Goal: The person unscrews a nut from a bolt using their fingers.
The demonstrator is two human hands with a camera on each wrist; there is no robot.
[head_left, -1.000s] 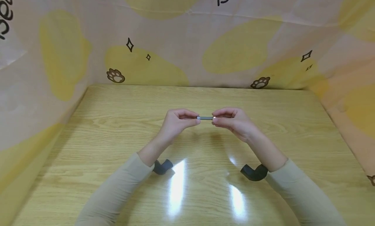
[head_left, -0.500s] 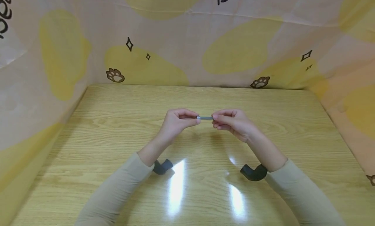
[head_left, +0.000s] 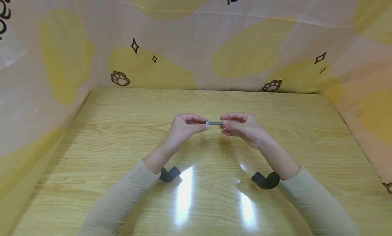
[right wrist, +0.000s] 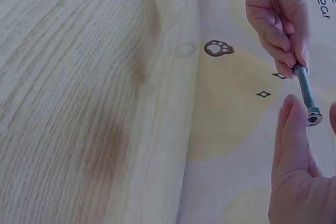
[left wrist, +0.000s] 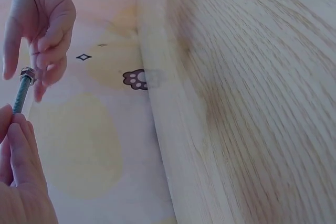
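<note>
My left hand pinches one end of a threaded metal bolt between thumb and fingers. The bolt lies level above the table, pointing at my right hand. On its free end sits a shiny hex nut, with the bolt's tip just inside the nut's hole in the right wrist view. My right thumb and straight fingers stand spread around the nut, a gap showing between them and it in both wrist views. In the head view the right thumb covers the nut.
A wood-grain table spreads beneath both hands. Patterned cloth hangs behind it and at both sides. A black curved piece sits by each wrist, the left one smaller in view than the right one.
My right thumb has gone up over the nut and the right fingers have parted from it. The left hand keeps its pinch on the bolt, almost still.
</note>
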